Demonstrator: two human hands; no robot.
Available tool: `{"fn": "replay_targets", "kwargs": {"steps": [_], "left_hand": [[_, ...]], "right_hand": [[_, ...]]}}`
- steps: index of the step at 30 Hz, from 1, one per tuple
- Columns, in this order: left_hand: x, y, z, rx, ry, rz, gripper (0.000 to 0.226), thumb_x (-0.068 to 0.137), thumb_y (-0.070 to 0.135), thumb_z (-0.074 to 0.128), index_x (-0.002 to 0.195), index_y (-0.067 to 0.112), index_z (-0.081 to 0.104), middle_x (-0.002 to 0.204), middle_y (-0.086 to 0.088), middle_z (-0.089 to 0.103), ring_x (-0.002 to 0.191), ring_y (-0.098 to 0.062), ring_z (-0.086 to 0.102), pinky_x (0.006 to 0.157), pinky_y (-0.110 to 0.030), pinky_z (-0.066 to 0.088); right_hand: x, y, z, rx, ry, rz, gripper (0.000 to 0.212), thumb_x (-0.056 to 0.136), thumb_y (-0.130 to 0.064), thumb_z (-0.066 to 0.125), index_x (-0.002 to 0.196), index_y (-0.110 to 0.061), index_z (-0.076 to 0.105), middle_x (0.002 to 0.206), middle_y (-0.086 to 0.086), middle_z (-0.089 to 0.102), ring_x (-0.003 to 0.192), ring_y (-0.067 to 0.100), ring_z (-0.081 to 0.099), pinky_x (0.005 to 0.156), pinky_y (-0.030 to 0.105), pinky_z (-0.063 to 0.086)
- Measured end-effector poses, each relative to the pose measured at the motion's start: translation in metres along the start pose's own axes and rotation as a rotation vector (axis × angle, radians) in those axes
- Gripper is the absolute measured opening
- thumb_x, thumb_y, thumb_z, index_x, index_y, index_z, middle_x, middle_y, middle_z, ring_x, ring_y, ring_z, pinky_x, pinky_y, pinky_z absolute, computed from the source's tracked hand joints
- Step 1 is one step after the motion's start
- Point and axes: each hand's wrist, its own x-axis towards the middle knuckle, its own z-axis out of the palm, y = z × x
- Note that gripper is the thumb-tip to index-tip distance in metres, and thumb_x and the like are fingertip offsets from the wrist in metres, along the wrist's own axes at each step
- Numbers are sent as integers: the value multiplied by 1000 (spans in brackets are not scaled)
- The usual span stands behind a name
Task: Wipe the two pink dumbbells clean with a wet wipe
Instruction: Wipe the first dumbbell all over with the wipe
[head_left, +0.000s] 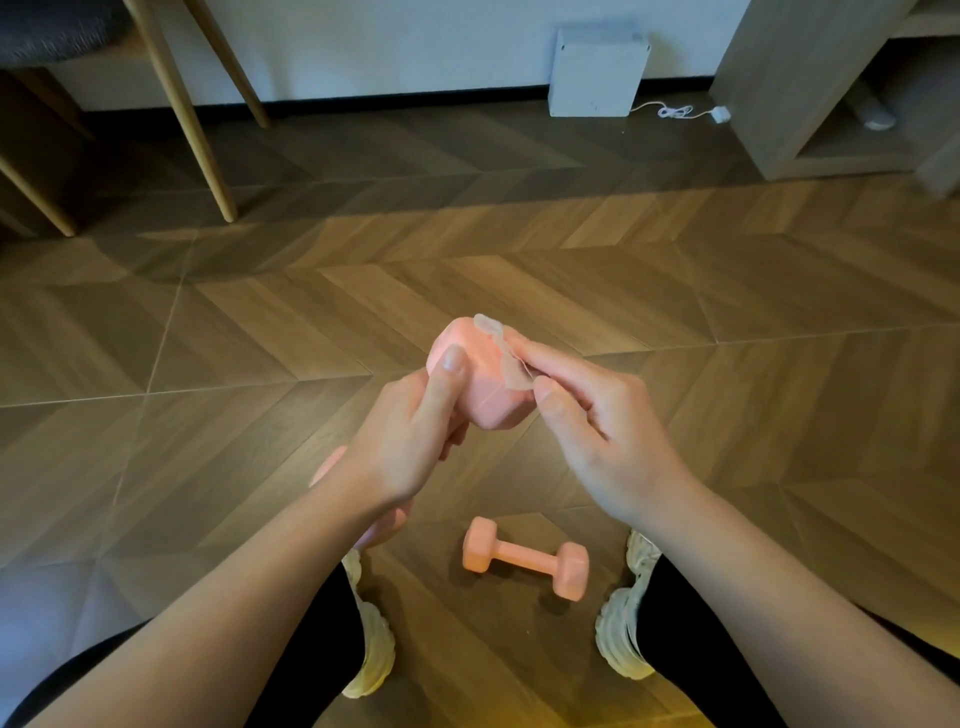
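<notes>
My left hand (410, 441) grips one pink dumbbell (483, 400) by its handle and holds it up above the floor, its far head pointing away from me and its near head showing below my wrist. My right hand (597, 431) pinches a thin, translucent wet wipe (506, 358) between thumb and fingers and presses it against the right side of that far head. The second pink dumbbell (524, 558) lies on the wooden floor between my feet, untouched.
My two pale sneakers (371, 639) (623, 618) flank the lying dumbbell. Wooden chair legs (182, 104) stand at the back left, a white box (597, 73) with a cable sits against the wall, and a wooden shelf unit (831, 88) is at the back right.
</notes>
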Motion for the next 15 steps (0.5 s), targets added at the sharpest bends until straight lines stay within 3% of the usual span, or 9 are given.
{"fn": "replay_targets", "kwargs": {"steps": [3,8,15], "left_hand": [[-3,-1,3,21,-8,29,73,73,96,24,54,30,52,49,12,48,55,-8,44,59,-32,37],[-2,0,2,145,-38,65,90,71,98,22,61,14,54,53,9,53,55,-11,48,61,-48,43],[2,2,-2,209,-66,22,86,71,95,19,61,17,54,54,11,57,52,-5,49,63,-33,40]], "right_hand": [[3,-1,1,53,-67,36,46,101,-20,39,142,-5,52,148,1,51,141,5,41,117,34,34],[3,0,5,63,-39,25,45,101,-17,38,141,-6,52,148,2,51,142,6,40,119,39,32],[-2,2,12,33,-7,-42,48,100,-26,34,140,-6,52,148,2,51,141,7,41,120,40,29]]}}
